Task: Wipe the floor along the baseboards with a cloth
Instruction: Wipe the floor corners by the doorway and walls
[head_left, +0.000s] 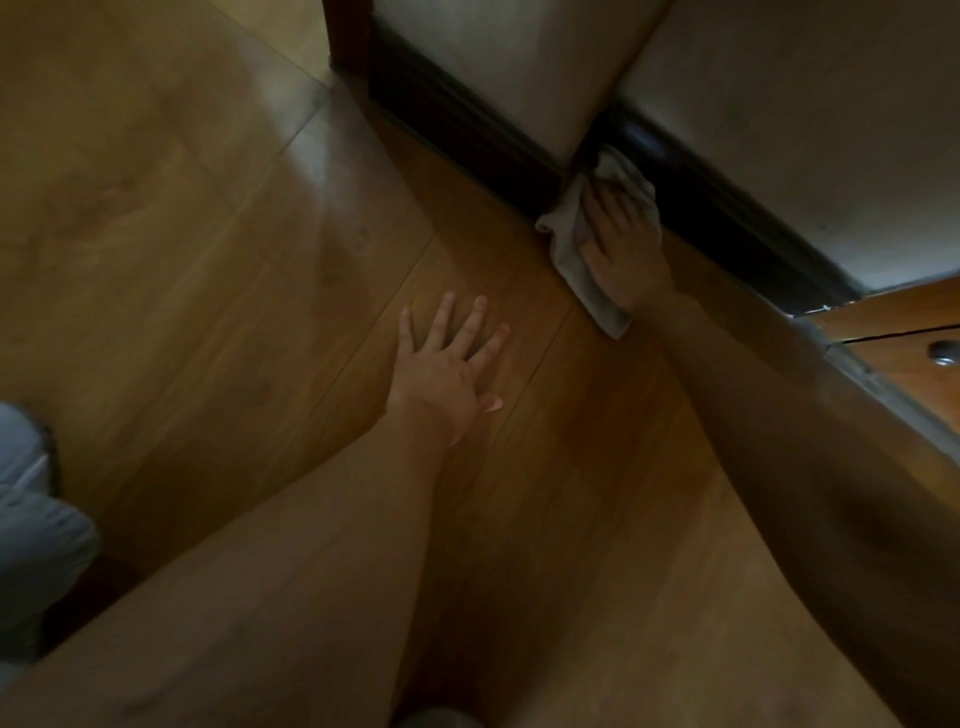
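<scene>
Dimly lit, blurred view from the head camera, looking down at a wooden floor (218, 291) of long planks.

Left hand (447, 369): flat on the floor, palm down, fingers straight and spread, holding nothing. It sits near the middle of the scene, its bare forearm running back to the near edge.

Right hand (621, 244): farther off and to the right, pressed down on a pale grey cloth (576, 260). Fingers appear to lie extended over the cloth rather than curled round it, though blur makes the fingertips hard to read.

Cloth: crumpled, on the floor at the outer corner where two runs of dark baseboard (457, 119) meet. Its far end is bunched against the baseboard; its near end trails out from under the hand onto the planks.

Above the baseboard, a light wall (498, 67) turns the corner. A dark wooden frame edge (345, 36) stands at the far left of the wall.

Right edge: a wooden cabinet (893, 358) with a small round metal knob (943, 352).

Near left: light grey fabric (31, 530), item unclear.
</scene>
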